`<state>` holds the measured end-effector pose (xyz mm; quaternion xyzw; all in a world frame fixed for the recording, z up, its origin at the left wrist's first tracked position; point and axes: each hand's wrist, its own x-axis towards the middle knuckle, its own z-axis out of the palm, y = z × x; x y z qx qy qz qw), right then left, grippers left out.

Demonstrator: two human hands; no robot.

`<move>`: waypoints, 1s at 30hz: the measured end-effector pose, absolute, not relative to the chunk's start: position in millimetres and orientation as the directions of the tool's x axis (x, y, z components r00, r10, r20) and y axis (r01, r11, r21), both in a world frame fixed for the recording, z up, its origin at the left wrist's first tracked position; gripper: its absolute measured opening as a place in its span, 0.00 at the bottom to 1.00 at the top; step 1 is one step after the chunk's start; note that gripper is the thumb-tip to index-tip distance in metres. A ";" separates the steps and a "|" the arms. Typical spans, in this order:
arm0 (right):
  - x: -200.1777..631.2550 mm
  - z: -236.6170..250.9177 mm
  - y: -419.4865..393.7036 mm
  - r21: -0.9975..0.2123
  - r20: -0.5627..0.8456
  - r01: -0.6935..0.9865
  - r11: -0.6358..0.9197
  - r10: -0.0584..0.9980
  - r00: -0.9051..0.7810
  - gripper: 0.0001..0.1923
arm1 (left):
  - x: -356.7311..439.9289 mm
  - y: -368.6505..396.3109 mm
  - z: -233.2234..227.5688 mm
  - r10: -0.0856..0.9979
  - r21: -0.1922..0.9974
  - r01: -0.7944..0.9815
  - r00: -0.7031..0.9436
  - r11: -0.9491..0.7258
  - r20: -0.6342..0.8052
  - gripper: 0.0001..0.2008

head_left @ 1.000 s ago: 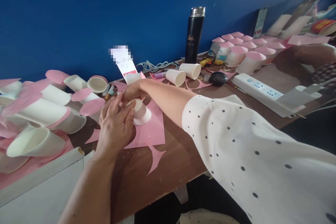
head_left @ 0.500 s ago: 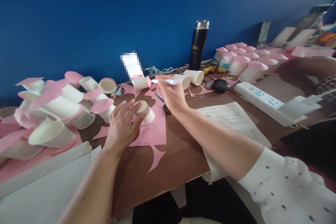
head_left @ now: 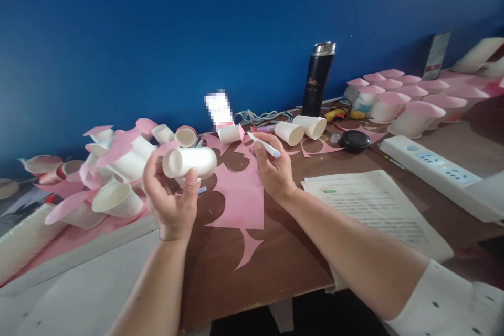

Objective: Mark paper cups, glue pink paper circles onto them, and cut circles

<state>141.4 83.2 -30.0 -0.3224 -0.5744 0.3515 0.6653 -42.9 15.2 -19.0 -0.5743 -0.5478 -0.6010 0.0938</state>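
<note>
Paper cup [head_left: 190, 161] now off the pink sheet [head_left: 241, 200], aloft in left hand [head_left: 170, 195].

Brown wooden table [head_left: 283, 252]; pink paper [head_left: 242, 202], printed sheets [head_left: 374, 205], white power strip [head_left: 441, 173], scattered paper cups [head_left: 301, 130]

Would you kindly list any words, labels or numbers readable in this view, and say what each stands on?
None can be read.
Black flask: gold emblem, too small.
Printed sheets: rows of text and a green mark, blurred.
Card at the wall: blurred out.
Standing card: red patch, illegible.
Paper cup and marker: no text shows.
</note>
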 end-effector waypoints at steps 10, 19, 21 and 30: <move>142.1 -29.4 74.9 -0.877 0.478 -0.041 0.478 0.878 0.005 0.14 | -46.4 16.8 -17.4 0.444 0.511 0.787 -0.343 -0.345 0.828 0.33; 141.9 -35.8 78.9 -0.836 0.547 0.056 0.546 0.837 -0.007 0.16 | -49.7 18.9 -21.4 0.524 0.623 0.683 -0.395 -0.382 0.755 0.32; 142.5 -36.2 79.3 -0.814 0.575 0.094 0.574 0.818 -0.018 0.17 | -48.5 18.6 -20.3 0.559 0.661 0.639 -0.405 -0.393 0.724 0.31; 144.5 -23.4 71.9 -0.640 0.754 0.154 0.753 0.653 -0.062 0.18 | -43.9 17.9 -16.9 0.772 0.873 0.334 -0.421 -0.355 0.475 0.26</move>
